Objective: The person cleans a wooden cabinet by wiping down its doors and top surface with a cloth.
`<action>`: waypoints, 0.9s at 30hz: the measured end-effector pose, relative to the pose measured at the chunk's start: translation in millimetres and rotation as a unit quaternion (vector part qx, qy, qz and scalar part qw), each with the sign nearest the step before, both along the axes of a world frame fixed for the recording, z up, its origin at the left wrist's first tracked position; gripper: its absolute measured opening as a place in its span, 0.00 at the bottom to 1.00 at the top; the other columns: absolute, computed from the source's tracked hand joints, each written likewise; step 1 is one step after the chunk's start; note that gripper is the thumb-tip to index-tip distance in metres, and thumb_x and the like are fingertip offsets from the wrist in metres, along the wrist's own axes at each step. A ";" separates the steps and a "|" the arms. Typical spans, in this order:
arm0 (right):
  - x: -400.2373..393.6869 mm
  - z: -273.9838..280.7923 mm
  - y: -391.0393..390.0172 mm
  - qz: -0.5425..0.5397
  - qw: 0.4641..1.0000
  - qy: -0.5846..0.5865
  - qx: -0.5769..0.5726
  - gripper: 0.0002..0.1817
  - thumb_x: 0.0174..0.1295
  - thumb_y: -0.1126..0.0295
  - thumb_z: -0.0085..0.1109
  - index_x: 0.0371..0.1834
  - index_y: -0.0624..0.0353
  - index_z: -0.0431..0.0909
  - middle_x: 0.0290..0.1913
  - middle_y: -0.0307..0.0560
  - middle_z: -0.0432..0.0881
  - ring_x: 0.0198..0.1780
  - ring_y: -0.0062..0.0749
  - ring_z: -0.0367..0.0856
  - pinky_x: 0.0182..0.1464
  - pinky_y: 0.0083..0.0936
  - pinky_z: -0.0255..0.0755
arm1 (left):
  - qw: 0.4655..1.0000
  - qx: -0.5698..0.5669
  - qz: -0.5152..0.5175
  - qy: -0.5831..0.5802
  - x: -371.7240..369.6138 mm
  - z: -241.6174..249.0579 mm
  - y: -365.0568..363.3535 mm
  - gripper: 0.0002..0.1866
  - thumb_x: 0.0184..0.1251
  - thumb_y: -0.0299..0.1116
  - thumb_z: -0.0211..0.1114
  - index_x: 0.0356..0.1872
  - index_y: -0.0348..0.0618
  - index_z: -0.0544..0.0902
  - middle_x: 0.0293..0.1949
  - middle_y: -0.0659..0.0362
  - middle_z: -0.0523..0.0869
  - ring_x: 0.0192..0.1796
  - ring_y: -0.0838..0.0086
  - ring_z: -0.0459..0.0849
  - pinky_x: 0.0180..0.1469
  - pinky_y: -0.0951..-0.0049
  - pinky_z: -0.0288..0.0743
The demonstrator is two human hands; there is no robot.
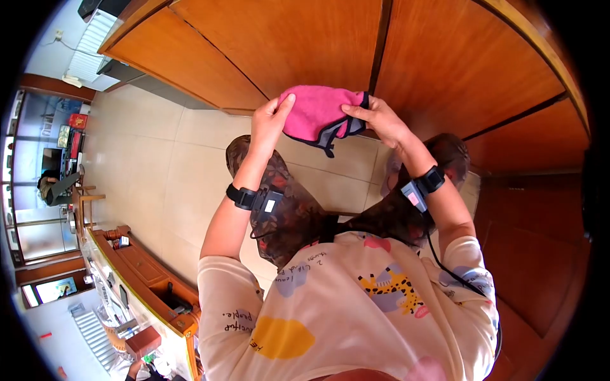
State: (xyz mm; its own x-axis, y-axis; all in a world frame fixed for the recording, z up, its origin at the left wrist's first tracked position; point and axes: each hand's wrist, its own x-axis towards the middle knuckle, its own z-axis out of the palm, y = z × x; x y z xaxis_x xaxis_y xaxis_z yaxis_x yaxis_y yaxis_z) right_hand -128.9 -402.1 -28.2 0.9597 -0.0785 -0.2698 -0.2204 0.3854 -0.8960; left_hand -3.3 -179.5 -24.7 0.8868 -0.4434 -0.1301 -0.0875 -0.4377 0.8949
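Evidently, a wooden cabinet (286, 44) is rising beyond the tiled floor (190, 149), and the patterned trouser legs (295, 206) are spreading apart, probably leaving working room between them. A pink cloth (318, 109) is hanging above the floor, near the cabinet. The left hand (270, 124) is pinching one side and the right hand (382, 120) the other, well apart, seemingly so the fabric is lying spread rather than bunching. Its dark trim (328, 143) is drooping below, likely because neither hand is supporting it there.
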 end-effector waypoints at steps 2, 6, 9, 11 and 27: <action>0.9 -14.6 -3.6 0.003 0.999 -0.004 -0.052 0.11 0.64 0.63 0.67 0.41 0.57 0.80 0.33 0.32 0.82 0.34 0.15 0.80 0.39 0.16 0.75 | 0.999 -0.042 0.001 0.017 -4.0 -12.4 1.8 0.20 0.71 0.45 0.65 0.49 0.37 0.86 0.42 0.66 0.86 0.45 0.84 0.79 0.51 0.78 0.72; -9.6 -27.6 -7.2 -0.012 0.998 0.054 -0.034 0.17 0.63 0.61 0.69 0.49 0.58 0.80 0.39 0.32 0.82 0.38 0.15 0.80 0.41 0.17 0.75 | 0.969 -0.124 0.034 0.209 -14.3 12.2 -9.5 0.24 0.70 0.52 0.64 0.50 0.38 0.85 0.47 0.62 0.86 0.51 0.80 0.80 0.55 0.73 0.71; -20.9 -23.7 -8.9 -0.009 0.999 0.019 0.040 0.22 0.62 0.60 0.70 0.56 0.58 0.78 0.44 0.33 0.83 0.42 0.16 0.81 0.45 0.17 0.75 | 0.940 -0.215 0.016 0.263 -10.7 11.8 -20.7 0.26 0.70 0.52 0.64 0.54 0.38 0.82 0.55 0.57 0.84 0.58 0.72 0.80 0.62 0.68 0.69; -25.0 -30.0 -9.9 -0.009 0.999 -0.004 0.051 0.25 0.61 0.62 0.70 0.59 0.58 0.76 0.47 0.35 0.83 0.46 0.18 0.81 0.49 0.19 0.75 | 0.894 -0.274 0.033 0.353 -0.5 4.6 -20.5 0.25 0.71 0.49 0.63 0.56 0.36 0.79 0.55 0.53 0.84 0.56 0.67 0.83 0.61 0.65 0.75; -34.2 -17.9 -21.9 -0.004 0.956 -0.212 -0.202 0.36 0.64 0.61 0.63 0.75 0.53 0.62 0.76 0.45 0.62 0.80 0.39 0.49 0.78 0.38 0.45 | 0.933 0.027 -0.360 0.009 -28.9 83.1 -34.2 0.12 0.64 0.33 0.66 0.39 0.32 0.82 0.32 0.58 0.87 0.36 0.74 0.84 0.39 0.72 0.74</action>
